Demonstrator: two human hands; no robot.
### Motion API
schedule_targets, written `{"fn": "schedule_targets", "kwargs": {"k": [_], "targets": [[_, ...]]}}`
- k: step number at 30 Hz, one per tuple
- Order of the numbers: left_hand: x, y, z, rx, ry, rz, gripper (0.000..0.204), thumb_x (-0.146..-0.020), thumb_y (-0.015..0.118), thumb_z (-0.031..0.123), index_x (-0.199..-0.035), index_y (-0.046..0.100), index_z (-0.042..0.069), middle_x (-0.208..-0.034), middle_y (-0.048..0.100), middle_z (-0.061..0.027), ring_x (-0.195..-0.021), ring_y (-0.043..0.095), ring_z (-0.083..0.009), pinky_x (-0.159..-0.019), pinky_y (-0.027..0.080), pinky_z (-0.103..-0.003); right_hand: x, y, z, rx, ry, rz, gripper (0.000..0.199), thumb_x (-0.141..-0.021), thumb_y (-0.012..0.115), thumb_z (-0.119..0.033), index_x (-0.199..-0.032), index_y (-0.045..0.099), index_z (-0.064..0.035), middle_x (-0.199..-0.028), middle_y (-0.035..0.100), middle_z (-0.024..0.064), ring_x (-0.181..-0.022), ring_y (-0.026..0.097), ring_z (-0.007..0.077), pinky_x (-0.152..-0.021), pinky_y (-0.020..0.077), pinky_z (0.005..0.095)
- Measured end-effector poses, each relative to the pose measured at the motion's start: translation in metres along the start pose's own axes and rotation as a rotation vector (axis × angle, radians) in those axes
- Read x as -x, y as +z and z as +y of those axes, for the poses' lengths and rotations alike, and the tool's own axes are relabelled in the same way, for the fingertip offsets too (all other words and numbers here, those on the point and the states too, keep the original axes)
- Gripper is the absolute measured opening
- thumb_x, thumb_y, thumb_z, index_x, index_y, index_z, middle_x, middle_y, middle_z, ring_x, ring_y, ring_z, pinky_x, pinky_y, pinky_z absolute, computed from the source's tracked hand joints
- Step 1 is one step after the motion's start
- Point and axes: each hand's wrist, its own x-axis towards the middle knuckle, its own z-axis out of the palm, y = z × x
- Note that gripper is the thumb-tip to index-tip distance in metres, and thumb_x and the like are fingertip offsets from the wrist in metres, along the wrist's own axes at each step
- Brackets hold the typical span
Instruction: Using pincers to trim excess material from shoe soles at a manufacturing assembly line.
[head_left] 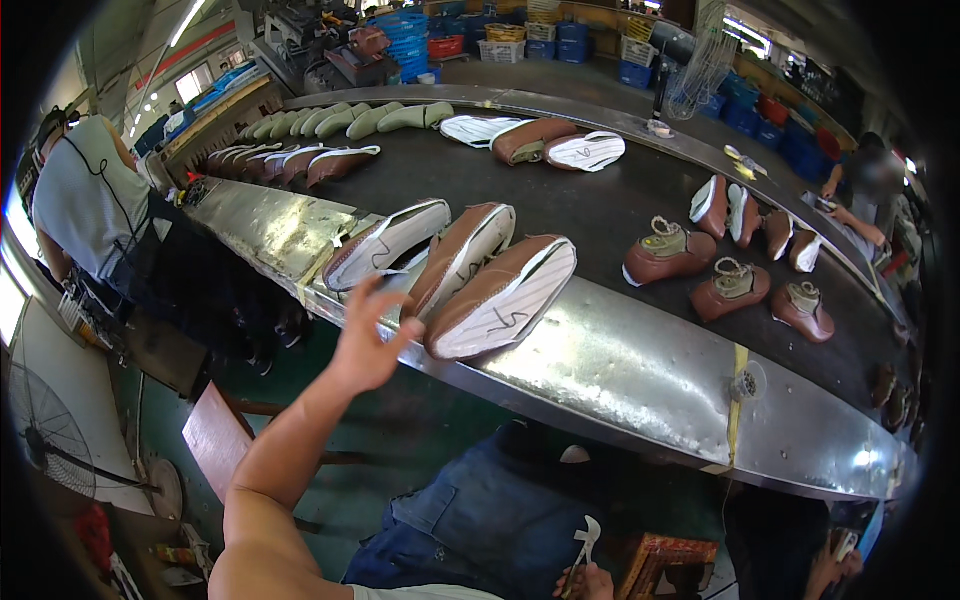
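Observation:
My left hand (372, 337) reaches up to the metal edge of the conveyor with its fingers apart, holding nothing. Its fingertips are beside a group of three brown shoe uppers on lasts, lying with their pale, pen-marked undersides turned up. They are a left upper (385, 245), a middle upper (462, 258) and a right upper (505, 300). Low in the picture, in front of my body, my right hand (590, 583) is closed around the handle of metal pincers (586, 540), their head pointing up. The lower part of that hand is cut off by the frame.
On the dark conveyor belt (590, 215) stand green lasts (375, 118), brown uppers (340, 165) and laced brown shoes (668, 252). A person (95, 190) stands at left, another person (868, 195) sits across at right. A pink board (217, 440) and a fan (45, 430) are at lower left.

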Motion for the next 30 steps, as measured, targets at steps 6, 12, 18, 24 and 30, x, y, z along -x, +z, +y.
{"fn": "schedule_targets", "kwargs": {"k": [6,12,18,24,30], "targets": [[-0.109,-0.010,-0.096,-0.491,-0.156,0.243,0.090,-0.076,0.083,0.052,-0.140,0.053,-0.004,-0.151,0.041,-0.0335,-0.136,0.046,-0.0477,-0.108,0.039,-0.055,0.026,0.004,0.044,-0.021,0.029,0.073,0.063,-0.102,0.048,-0.059,-0.106,0.066,0.0007,-0.082,0.073,0.0120,-0.060,0.068,0.0180,-0.047,0.0476,0.0238],[-0.106,-0.039,-0.155,0.620,-0.702,-0.096,0.063,-0.086,0.080,0.047,-0.106,0.071,-0.012,-0.096,0.074,-0.0158,-0.081,0.073,-0.0218,-0.067,0.057,-0.039,0.035,0.022,0.065,0.029,-0.106,-0.002,0.060,-0.111,0.033,-0.047,-0.115,0.061,0.0056,-0.091,0.071,0.0137,-0.075,0.073,0.0217,-0.065,0.0571,0.0325],[0.110,-0.066,-0.038,1.118,-0.522,-0.048,0.055,-0.098,0.067,0.019,-0.143,0.047,-0.005,-0.130,0.063,-0.0138,-0.116,0.065,-0.0240,-0.101,0.052,-0.040,0.066,0.026,0.082,-0.053,-0.133,0.167,0.040,-0.107,0.053,-0.034,-0.112,0.063,0.0038,-0.090,0.071,0.0095,-0.072,0.070,0.0171,-0.066,0.0560,0.0291],[0.266,-0.036,0.077,1.258,-0.504,-0.795,0.082,-0.076,0.090,0.024,-0.143,0.049,-0.001,-0.131,0.063,-0.0117,-0.119,0.063,-0.0257,-0.102,0.051,-0.044,0.074,0.043,0.039,0.478,-0.425,0.370,0.050,-0.088,0.076,-0.043,-0.113,0.063,-0.0013,-0.090,0.067,0.0093,-0.085,0.068,0.0212,-0.078,0.0538,0.0357],[0.309,0.049,0.176,0.379,-0.084,-1.367,0.071,-0.088,0.072,0.045,-0.147,0.052,0.009,-0.118,0.070,-0.0241,-0.113,0.067,-0.0407,-0.099,0.051,-0.040,0.053,0.037,0.031,0.473,-0.510,0.474,0.067,-0.079,0.084,-0.046,-0.120,0.060,0.0017,-0.113,0.070,0.0184,-0.109,0.068,0.0325,-0.098,0.0506,0.0387]]}}
